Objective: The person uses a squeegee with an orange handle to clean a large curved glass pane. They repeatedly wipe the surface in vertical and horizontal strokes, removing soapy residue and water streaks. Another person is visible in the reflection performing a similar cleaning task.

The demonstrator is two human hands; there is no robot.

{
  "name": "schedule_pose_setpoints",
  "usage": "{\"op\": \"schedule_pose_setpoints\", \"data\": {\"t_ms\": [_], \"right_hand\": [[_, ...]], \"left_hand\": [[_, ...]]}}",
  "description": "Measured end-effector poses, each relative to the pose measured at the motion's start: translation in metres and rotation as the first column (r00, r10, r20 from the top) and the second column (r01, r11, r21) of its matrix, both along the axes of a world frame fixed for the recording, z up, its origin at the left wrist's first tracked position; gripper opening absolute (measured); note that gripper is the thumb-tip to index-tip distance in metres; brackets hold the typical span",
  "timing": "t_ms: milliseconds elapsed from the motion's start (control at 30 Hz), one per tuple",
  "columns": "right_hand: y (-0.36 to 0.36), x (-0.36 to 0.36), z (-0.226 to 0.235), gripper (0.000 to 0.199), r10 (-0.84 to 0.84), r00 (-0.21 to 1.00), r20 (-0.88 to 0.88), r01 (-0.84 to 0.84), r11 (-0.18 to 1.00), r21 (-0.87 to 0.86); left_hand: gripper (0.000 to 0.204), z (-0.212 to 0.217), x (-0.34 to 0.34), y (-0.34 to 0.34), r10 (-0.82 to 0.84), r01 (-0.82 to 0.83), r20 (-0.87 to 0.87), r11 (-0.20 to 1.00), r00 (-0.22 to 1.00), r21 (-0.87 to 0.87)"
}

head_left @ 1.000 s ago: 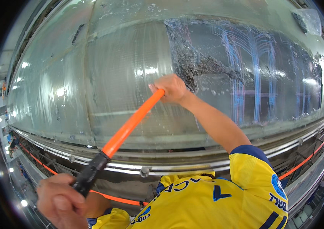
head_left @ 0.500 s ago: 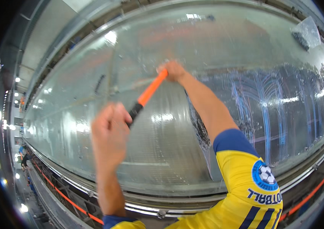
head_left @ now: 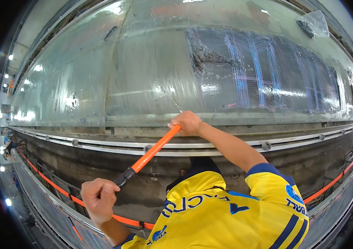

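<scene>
My left hand [head_left: 98, 198] is closed round the black end grip of an orange pole [head_left: 153, 150], low at the left. My right hand [head_left: 187, 123] grips the orange part farther up, over the near edge of a wet, greenish-grey sheeted bed [head_left: 77, 79]. The pole slants from lower left to upper right between my hands. Whatever is on its far end cannot be made out past my right hand. Right of centre on the bed lies a dark patch [head_left: 263, 70] with blue and pink lines, with lumpy grey slurry [head_left: 205, 56] along its left side.
A metal rail [head_left: 218, 150] runs along the bed's near side. Behind it is a dark, wet trough [head_left: 101, 166]. An orange hose or bar [head_left: 47, 176] lines the near edge. A crumpled clear plastic sheet [head_left: 317, 24] lies at the far right.
Both hands have drawn the pole back toward me, from over the bed to its near edge. The view has shifted too, now showing the rail, the trough and more of my shirt.
</scene>
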State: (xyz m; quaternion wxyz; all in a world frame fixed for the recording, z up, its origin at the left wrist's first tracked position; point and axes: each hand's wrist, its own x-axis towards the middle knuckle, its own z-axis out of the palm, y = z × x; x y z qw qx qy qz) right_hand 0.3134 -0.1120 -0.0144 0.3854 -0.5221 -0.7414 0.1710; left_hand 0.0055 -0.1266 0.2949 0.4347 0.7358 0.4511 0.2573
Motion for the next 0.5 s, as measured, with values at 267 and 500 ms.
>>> {"op": "schedule_pose_setpoints", "data": {"t_ms": [267,500], "right_hand": [[-0.034,0.032,-0.001,0.04,-0.131,0.989,-0.073,0.14,0.982,0.13],[0.052,0.07,-0.004,0.04,-0.242,0.957,-0.159,0.266,0.951,0.156]], "left_hand": [[0.037,0.015,0.063,-0.02,-0.189,0.202,-0.084,0.957,0.978,0.207],[0.042,0.021,0.122,0.09,-0.215,0.247,-0.122,0.862,0.969,0.442]]}}
